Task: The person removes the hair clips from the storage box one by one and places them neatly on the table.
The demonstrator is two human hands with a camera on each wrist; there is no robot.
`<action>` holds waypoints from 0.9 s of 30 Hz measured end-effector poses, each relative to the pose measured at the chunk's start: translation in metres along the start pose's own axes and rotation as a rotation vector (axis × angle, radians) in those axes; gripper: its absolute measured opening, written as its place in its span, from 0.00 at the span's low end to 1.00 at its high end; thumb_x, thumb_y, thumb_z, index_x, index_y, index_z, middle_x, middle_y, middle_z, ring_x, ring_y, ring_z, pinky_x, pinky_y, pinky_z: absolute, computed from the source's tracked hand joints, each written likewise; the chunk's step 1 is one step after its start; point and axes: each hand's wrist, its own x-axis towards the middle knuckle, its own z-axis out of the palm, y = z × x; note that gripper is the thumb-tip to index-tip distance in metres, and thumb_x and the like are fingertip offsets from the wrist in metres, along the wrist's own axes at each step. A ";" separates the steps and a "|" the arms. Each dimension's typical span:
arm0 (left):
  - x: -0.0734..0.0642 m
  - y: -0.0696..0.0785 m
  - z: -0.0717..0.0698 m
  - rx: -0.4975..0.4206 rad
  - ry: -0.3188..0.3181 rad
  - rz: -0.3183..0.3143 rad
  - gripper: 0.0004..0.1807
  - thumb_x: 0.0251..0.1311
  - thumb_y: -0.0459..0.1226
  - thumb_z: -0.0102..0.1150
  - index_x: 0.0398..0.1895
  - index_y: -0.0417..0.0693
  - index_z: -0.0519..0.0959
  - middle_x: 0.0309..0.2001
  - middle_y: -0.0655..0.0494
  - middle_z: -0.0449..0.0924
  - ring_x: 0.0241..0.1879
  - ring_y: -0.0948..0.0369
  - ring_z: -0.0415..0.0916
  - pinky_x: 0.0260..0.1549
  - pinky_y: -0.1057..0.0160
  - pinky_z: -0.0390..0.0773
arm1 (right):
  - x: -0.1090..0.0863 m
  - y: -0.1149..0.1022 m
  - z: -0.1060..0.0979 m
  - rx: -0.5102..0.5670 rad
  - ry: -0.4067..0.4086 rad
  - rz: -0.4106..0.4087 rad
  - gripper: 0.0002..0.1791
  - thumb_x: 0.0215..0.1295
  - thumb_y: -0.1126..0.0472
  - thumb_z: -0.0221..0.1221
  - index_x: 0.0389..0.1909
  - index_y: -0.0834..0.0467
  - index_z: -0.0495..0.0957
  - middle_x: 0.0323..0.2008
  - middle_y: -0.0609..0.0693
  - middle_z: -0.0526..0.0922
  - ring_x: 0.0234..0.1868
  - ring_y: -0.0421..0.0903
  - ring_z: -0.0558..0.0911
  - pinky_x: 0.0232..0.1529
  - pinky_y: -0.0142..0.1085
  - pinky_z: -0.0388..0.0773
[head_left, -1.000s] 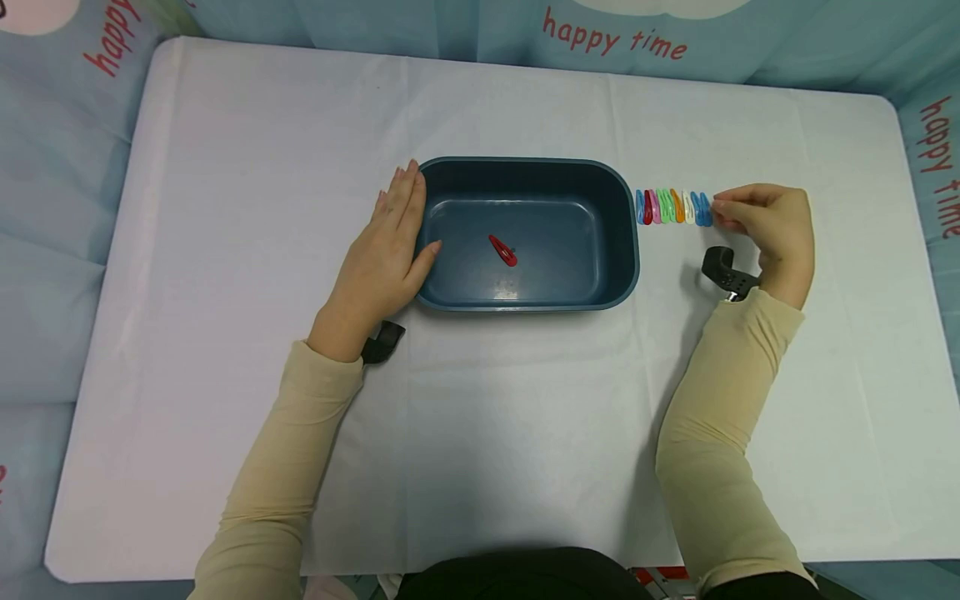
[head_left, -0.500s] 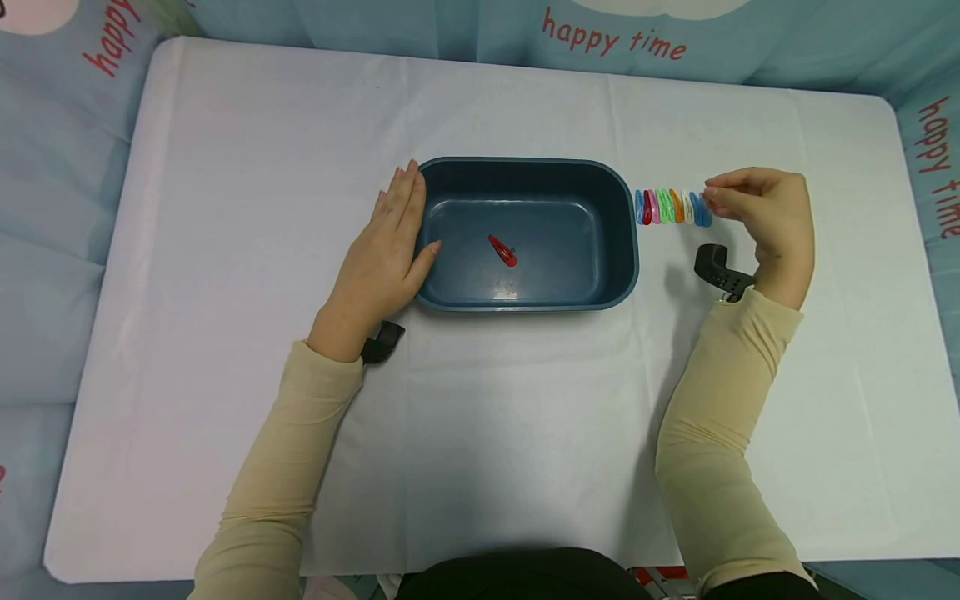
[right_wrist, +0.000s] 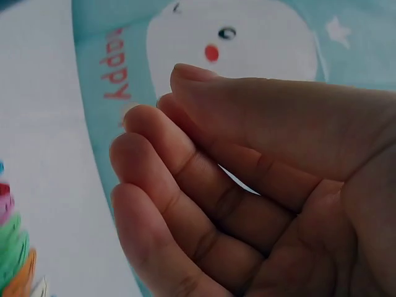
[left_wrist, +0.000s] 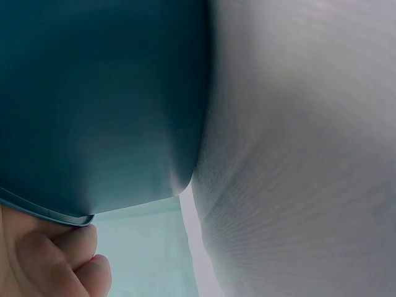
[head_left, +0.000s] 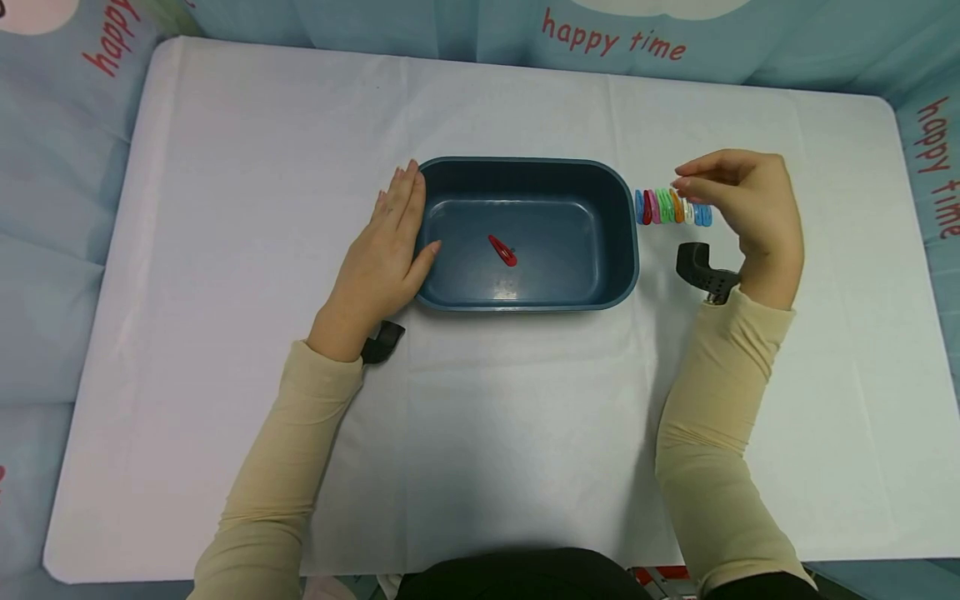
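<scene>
My left hand (head_left: 384,237) lies with straight fingers along the left wall of a dark blue rectangular basin (head_left: 525,303), its thumb over the rim. In the left wrist view, curled fingers (left_wrist: 77,260) show at the basin's rim. One red snap hair clip (head_left: 502,250) lies on the basin floor. To the right of the basin is a row of colourful snap hair clips (head_left: 655,207), side by side on the table. Above the row's right part hovers my right hand (head_left: 753,196), fingers loosely bent, thumb and index tips slightly apart. No clip shows between them in the right wrist view.
A white cloth covers the table (head_left: 262,167). Blue curtains (head_left: 480,29) with printed red words hang behind and beside it. Black wrist camera mounts (head_left: 703,268) stick out from both wrists.
My right hand has risen from the right end of the clip row and moved left over it. The left hand, the basin and the red clip stay where they were.
</scene>
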 end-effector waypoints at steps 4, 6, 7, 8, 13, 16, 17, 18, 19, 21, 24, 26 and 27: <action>0.000 0.000 0.000 -0.001 0.000 0.001 0.38 0.69 0.42 0.45 0.72 0.31 0.43 0.74 0.41 0.36 0.73 0.52 0.34 0.68 0.56 0.39 | -0.003 -0.008 0.007 -0.062 -0.027 -0.023 0.04 0.57 0.66 0.64 0.33 0.60 0.86 0.29 0.43 0.83 0.32 0.40 0.80 0.34 0.25 0.73; 0.000 0.000 0.000 -0.006 0.003 0.000 0.38 0.69 0.42 0.45 0.72 0.31 0.43 0.74 0.41 0.36 0.73 0.52 0.34 0.68 0.56 0.39 | -0.005 -0.011 0.011 -0.067 -0.040 -0.037 0.05 0.57 0.65 0.65 0.34 0.60 0.86 0.28 0.42 0.83 0.33 0.40 0.80 0.35 0.27 0.72; 0.000 0.000 0.000 -0.008 0.005 0.000 0.37 0.69 0.42 0.44 0.72 0.31 0.43 0.74 0.41 0.36 0.73 0.53 0.33 0.68 0.56 0.39 | -0.006 -0.013 0.012 -0.070 -0.046 -0.041 0.05 0.57 0.65 0.65 0.34 0.61 0.86 0.28 0.42 0.83 0.33 0.40 0.80 0.35 0.28 0.72; 0.000 0.000 0.000 -0.011 0.007 0.000 0.37 0.70 0.42 0.44 0.72 0.31 0.43 0.74 0.42 0.36 0.73 0.53 0.33 0.68 0.56 0.39 | -0.007 -0.015 0.014 -0.073 -0.052 -0.049 0.06 0.57 0.65 0.65 0.35 0.62 0.85 0.28 0.42 0.83 0.33 0.40 0.80 0.35 0.29 0.72; -0.001 0.000 0.001 -0.013 0.019 0.005 0.37 0.69 0.42 0.44 0.72 0.30 0.43 0.74 0.41 0.37 0.73 0.52 0.35 0.68 0.56 0.39 | -0.009 -0.022 0.025 -0.076 -0.099 -0.094 0.10 0.57 0.66 0.65 0.37 0.68 0.84 0.28 0.43 0.83 0.31 0.41 0.80 0.33 0.29 0.70; 0.000 0.000 0.000 -0.007 0.009 0.002 0.38 0.69 0.42 0.45 0.72 0.30 0.43 0.74 0.41 0.37 0.73 0.51 0.35 0.68 0.56 0.39 | -0.011 -0.025 0.031 -0.074 -0.132 -0.125 0.09 0.56 0.67 0.65 0.37 0.68 0.83 0.28 0.43 0.83 0.29 0.40 0.80 0.30 0.28 0.70; 0.000 0.000 0.000 -0.005 0.004 0.001 0.38 0.69 0.41 0.45 0.72 0.30 0.43 0.74 0.41 0.36 0.73 0.51 0.34 0.68 0.55 0.39 | -0.011 -0.026 0.032 -0.077 -0.140 -0.134 0.09 0.56 0.67 0.65 0.36 0.68 0.83 0.28 0.42 0.83 0.29 0.40 0.79 0.29 0.28 0.69; 0.000 0.000 0.000 -0.002 0.000 0.000 0.38 0.69 0.41 0.45 0.72 0.30 0.43 0.74 0.41 0.36 0.73 0.51 0.34 0.68 0.55 0.39 | -0.012 -0.027 0.033 -0.078 -0.148 -0.143 0.08 0.56 0.68 0.65 0.36 0.68 0.83 0.28 0.42 0.83 0.29 0.40 0.80 0.30 0.28 0.70; 0.001 0.000 0.000 -0.001 -0.003 0.000 0.38 0.69 0.41 0.45 0.72 0.30 0.42 0.74 0.41 0.36 0.73 0.52 0.33 0.68 0.56 0.38 | -0.012 -0.028 0.035 -0.080 -0.155 -0.152 0.08 0.56 0.68 0.65 0.36 0.68 0.83 0.28 0.42 0.84 0.28 0.40 0.80 0.29 0.28 0.70; 0.001 0.000 0.000 0.002 -0.004 0.002 0.37 0.69 0.41 0.45 0.72 0.30 0.42 0.74 0.41 0.36 0.73 0.52 0.33 0.68 0.55 0.38 | -0.014 -0.030 0.036 -0.087 -0.170 -0.169 0.09 0.56 0.68 0.65 0.36 0.69 0.83 0.28 0.42 0.84 0.28 0.40 0.80 0.28 0.28 0.70; 0.001 0.000 0.000 -0.002 -0.005 0.001 0.38 0.69 0.41 0.45 0.72 0.30 0.42 0.74 0.41 0.36 0.73 0.53 0.32 0.68 0.56 0.38 | -0.015 -0.032 0.039 -0.084 -0.192 -0.187 0.09 0.57 0.69 0.64 0.37 0.71 0.82 0.27 0.43 0.84 0.27 0.41 0.80 0.29 0.29 0.71; 0.000 0.000 0.000 -0.004 -0.001 0.002 0.38 0.69 0.41 0.45 0.72 0.30 0.42 0.74 0.41 0.36 0.73 0.53 0.32 0.68 0.56 0.38 | -0.016 -0.033 0.040 -0.089 -0.203 -0.192 0.10 0.57 0.68 0.64 0.38 0.71 0.82 0.28 0.43 0.84 0.27 0.41 0.80 0.29 0.28 0.71; 0.000 0.000 0.001 -0.005 0.003 0.003 0.38 0.69 0.41 0.45 0.72 0.30 0.43 0.74 0.41 0.36 0.73 0.52 0.33 0.68 0.55 0.38 | -0.016 -0.033 0.041 -0.092 -0.206 -0.192 0.10 0.57 0.68 0.64 0.38 0.70 0.82 0.28 0.43 0.84 0.27 0.41 0.79 0.29 0.28 0.71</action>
